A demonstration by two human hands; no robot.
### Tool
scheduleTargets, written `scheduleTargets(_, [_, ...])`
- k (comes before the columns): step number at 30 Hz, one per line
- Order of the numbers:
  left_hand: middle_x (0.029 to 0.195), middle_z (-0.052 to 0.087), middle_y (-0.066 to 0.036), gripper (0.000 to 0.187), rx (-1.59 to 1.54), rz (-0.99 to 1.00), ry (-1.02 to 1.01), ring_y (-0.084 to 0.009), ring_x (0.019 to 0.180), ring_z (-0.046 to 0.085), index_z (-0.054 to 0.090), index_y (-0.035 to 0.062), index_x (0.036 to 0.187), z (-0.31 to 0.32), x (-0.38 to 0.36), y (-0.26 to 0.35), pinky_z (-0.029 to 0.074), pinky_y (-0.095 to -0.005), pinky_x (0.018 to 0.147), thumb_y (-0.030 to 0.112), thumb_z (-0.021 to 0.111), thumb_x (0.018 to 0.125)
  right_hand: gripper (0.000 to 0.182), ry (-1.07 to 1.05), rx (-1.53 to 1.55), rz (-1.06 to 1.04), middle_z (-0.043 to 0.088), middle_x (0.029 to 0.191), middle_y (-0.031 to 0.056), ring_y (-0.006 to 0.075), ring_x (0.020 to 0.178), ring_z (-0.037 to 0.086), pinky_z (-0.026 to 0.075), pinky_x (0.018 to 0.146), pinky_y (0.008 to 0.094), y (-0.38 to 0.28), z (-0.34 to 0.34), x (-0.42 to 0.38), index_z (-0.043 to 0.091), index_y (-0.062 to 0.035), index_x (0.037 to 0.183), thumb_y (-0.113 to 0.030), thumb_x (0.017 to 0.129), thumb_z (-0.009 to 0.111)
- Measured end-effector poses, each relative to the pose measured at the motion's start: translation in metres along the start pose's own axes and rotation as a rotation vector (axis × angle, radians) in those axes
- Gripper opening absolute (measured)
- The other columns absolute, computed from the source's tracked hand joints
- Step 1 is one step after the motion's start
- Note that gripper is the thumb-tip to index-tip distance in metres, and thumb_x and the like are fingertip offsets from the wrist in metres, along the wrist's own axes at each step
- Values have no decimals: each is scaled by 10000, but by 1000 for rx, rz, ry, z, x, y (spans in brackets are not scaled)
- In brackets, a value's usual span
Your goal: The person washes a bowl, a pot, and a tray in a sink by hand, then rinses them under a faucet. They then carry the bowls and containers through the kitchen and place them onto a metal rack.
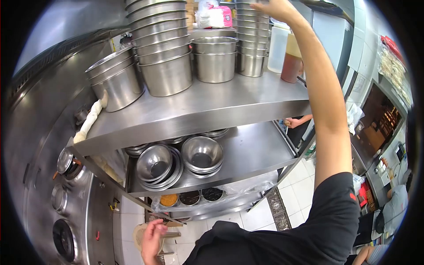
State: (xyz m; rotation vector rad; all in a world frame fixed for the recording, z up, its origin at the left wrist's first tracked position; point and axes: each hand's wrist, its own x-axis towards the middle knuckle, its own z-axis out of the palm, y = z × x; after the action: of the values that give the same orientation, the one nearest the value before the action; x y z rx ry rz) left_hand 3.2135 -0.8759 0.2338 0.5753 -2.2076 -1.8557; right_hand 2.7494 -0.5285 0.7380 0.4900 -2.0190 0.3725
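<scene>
My right hand [274, 9] reaches high to the top of a tall stack of steel pots [251, 39] at the back right of the top shelf [194, 115]. Its fingers curl over the uppermost pot's rim, partly cut off by the frame edge. My left hand [151, 240] hangs low near my body with fingers curled, in front of a pale round thing [138, 236]. Whether it holds that thing is unclear.
More steel pot stacks [163, 48] and two nested pots [215, 59] fill the top shelf, with a sauce bottle [291, 62] and a white jug [278, 48] at its right end. Steel bowls [202, 153] sit on the middle shelf and condiment tubs [190, 198] below. Another person's hand [292, 122] shows behind the shelf.
</scene>
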Motion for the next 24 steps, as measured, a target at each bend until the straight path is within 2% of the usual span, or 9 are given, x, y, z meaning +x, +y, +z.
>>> scheduleTargets(4, [1127, 705, -182, 578, 1062, -333, -143, -332, 1084, 672, 602, 44, 1290, 5, 3, -50, 518, -413, 933, 499, 602, 933, 703, 190, 227, -11, 625, 1235, 293, 346, 1074, 673, 534, 934, 429, -40, -78, -88, 443, 32, 1405, -366, 890, 708])
scheduleTargets(7, [1213, 670, -233, 643, 870, -454, -356, -386, 1167, 627, 613, 34, 1287, -8, 32, -114, 483, -426, 993, 546, 617, 899, 573, 339, 356, -231, 662, 1157, 240, 259, 1043, 685, 564, 842, 370, -18, -110, -159, 521, 21, 1343, -331, 927, 698])
scheduleTargets(9, [1213, 670, -237, 633, 844, -403, -500, -388, 1174, 623, 623, 26, 1278, -12, 59, -178, 481, -425, 999, 538, 608, 906, 516, 23, 703, -389, 668, 1144, 226, 243, 978, 702, 578, 790, 328, 7, -147, -198, 548, -31, 1341, -309, 935, 704])
scheduleTargets(11, [1220, 666, -240, 629, 961, -481, -727, -388, 1191, 612, 632, 23, 1267, 6, 87, -196, 475, -424, 1008, 540, 594, 912, 527, -176, 1047, -60, 682, 935, 162, 189, 742, 686, 568, 657, 304, 3, -169, -238, 616, -7, 1226, -384, 883, 748])
scheduleTargets(13, [1232, 650, -257, 624, 1043, -401, -845, -389, 1191, 608, 649, 4, 1232, 16, 121, -242, 471, -424, 1011, 540, 568, 921, 566, -81, 951, -62, 690, 688, 105, 138, 515, 634, 543, 526, 279, -19, -159, -288, 688, 89, 1040, -426, 833, 802])
scheduleTargets(16, [1009, 732, -99, 465, 940, -273, -842, -239, 902, 678, 687, 75, 1181, 45, 149, -275, 518, -373, 817, 455, 597, 930, 511, -230, 916, -393, 700, 705, 155, 139, 442, 592, 489, 450, 229, -13, -162, -315, 707, 145, 944, -322, 799, 855])
scheduleTargets(20, [1368, 586, -220, 584, 903, -290, -1057, -396, 1268, 547, 632, 39, 1291, 135, 146, -194, 413, -432, 1067, 503, 529, 954, 439, -337, 1088, -273, 714, 772, 228, 123, 420, 552, 399, 383, 226, 9, -181, -334, 692, 179, 971, -210, 830, 841])
scheduleTargets(22, [1297, 622, -152, 543, 893, -360, -1039, -334, 1150, 611, 589, 75, 1338, 182, 130, -144, 486, -437, 942, 455, 583, 950, 418, -311, 1199, -317, 715, 811, 262, 116, 404, 515, 354, 360, 241, 35, -189, -333, 672, 203, 981, -167, 852, 818])
scheduleTargets(24, [1246, 633, -126, 527, 770, -494, -1140, -302, 1109, 621, 578, 84, 1337, 226, 148, -191, 502, -427, 902, 440, 600, 949, 399, -247, 1326, -393, 712, 852, 300, 111, 384, 467, 311, 337, 258, 62, -191, -333, 650, 229, 991, -126, 874, 791])
